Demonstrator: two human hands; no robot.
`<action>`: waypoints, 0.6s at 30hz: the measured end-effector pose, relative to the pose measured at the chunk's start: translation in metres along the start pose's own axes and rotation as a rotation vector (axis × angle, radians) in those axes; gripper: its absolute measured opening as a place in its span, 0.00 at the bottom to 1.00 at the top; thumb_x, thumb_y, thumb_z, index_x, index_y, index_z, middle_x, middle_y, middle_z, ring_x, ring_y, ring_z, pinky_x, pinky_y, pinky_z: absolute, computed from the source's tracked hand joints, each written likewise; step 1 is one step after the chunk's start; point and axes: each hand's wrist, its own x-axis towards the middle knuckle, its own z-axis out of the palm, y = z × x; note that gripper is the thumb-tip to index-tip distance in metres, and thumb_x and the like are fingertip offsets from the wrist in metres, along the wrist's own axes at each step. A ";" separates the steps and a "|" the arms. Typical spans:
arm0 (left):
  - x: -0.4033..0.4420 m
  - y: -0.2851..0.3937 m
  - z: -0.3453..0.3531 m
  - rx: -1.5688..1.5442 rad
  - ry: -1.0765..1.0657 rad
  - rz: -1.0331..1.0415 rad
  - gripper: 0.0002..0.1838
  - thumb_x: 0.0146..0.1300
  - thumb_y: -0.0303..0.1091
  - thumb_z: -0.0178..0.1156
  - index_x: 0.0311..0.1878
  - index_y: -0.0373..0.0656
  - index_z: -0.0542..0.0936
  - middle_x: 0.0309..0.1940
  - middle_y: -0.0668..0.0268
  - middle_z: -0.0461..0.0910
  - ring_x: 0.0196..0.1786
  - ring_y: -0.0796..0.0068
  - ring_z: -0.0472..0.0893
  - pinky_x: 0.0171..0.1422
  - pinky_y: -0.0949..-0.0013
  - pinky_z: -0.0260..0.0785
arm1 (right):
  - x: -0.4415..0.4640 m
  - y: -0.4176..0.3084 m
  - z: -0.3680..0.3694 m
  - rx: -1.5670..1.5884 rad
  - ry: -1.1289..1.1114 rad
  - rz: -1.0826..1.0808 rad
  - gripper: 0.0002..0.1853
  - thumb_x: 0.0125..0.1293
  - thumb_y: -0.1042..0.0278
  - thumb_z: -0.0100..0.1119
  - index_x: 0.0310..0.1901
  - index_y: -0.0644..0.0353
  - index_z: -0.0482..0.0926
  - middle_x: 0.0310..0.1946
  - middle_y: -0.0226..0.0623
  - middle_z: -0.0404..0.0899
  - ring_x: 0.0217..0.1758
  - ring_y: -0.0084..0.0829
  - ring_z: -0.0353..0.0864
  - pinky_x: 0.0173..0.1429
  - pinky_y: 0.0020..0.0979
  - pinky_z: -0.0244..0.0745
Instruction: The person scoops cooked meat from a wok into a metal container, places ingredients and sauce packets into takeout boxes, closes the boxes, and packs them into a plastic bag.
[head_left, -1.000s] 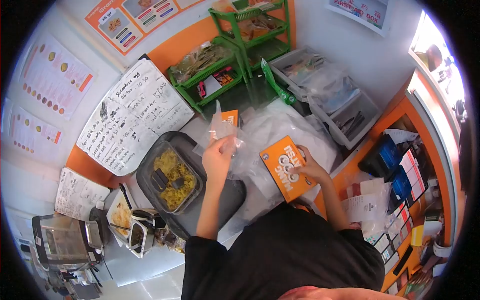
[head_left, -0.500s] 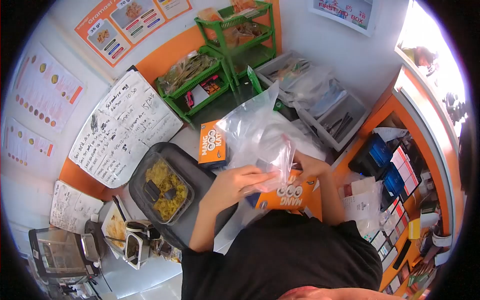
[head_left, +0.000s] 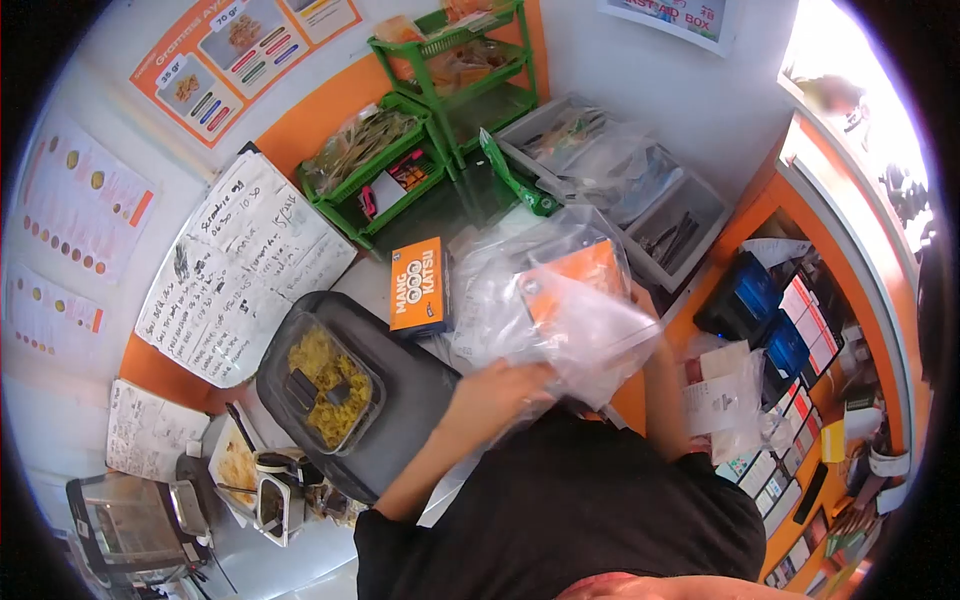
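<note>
A clear plastic bag (head_left: 490, 315) is spread in front of me, one flap of it folded across an orange box (head_left: 585, 268). The box shows partly through the plastic and looks to be inside it. At the near edge of the bag, my left hand (head_left: 505, 395) is closed on the plastic, its fingertips blurred. My right hand (head_left: 642, 303) is at the box's right side, its fingers mostly hidden behind the bag. Just left of the bag stands a second box (head_left: 420, 287), orange and dark blue, printed "MANG KATSU".
A lidded tub of yellow food (head_left: 335, 390) rests on a black tray (head_left: 410, 375) at left. Green racks (head_left: 440, 150) and a grey divided bin (head_left: 690, 225) line the back. At right are tablets (head_left: 755, 295) and a packed plastic bag (head_left: 722, 395).
The orange box has shifted away from my body and now shows under the plastic. The bag's raised end has come down, and my left hand has moved slightly nearer my body.
</note>
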 end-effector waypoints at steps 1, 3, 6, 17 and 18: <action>-0.005 -0.007 -0.011 0.026 0.066 -0.058 0.16 0.48 0.41 0.58 0.42 0.48 0.75 0.37 0.74 0.76 0.35 0.73 0.72 0.38 0.69 0.67 | -0.002 -0.002 0.001 0.049 0.031 0.031 0.24 0.44 0.76 0.61 0.47 0.65 0.69 0.42 0.32 0.72 0.44 0.25 0.71 0.47 0.27 0.69; 0.003 -0.016 -0.029 0.170 0.256 -0.187 0.16 0.48 0.38 0.58 0.42 0.46 0.75 0.39 0.72 0.75 0.39 0.71 0.71 0.46 0.61 0.64 | -0.006 0.001 0.010 0.083 -0.057 -0.049 0.27 0.42 0.77 0.63 0.49 0.64 0.68 0.43 0.33 0.71 0.43 0.24 0.72 0.44 0.26 0.70; 0.037 0.003 -0.033 -0.239 0.251 -0.298 0.19 0.46 0.37 0.59 0.44 0.45 0.75 0.42 0.69 0.73 0.43 0.65 0.69 0.55 0.49 0.55 | -0.005 0.035 0.029 0.177 -0.035 -0.087 0.31 0.43 0.75 0.63 0.53 0.62 0.64 0.43 0.32 0.70 0.42 0.24 0.72 0.43 0.25 0.71; 0.035 -0.019 -0.014 -0.648 0.549 -0.194 0.23 0.53 0.38 0.59 0.52 0.41 0.71 0.52 0.54 0.68 0.58 0.59 0.64 0.62 0.60 0.51 | -0.021 0.046 0.016 0.409 0.152 -0.031 0.32 0.46 0.74 0.61 0.55 0.59 0.61 0.42 0.32 0.69 0.40 0.23 0.72 0.42 0.25 0.71; 0.025 -0.032 0.004 -0.613 0.437 -0.284 0.19 0.54 0.35 0.57 0.48 0.39 0.73 0.49 0.52 0.70 0.54 0.57 0.67 0.59 0.62 0.55 | -0.022 0.051 0.017 0.464 0.163 -0.018 0.32 0.47 0.74 0.61 0.55 0.59 0.61 0.41 0.32 0.69 0.40 0.23 0.71 0.42 0.25 0.71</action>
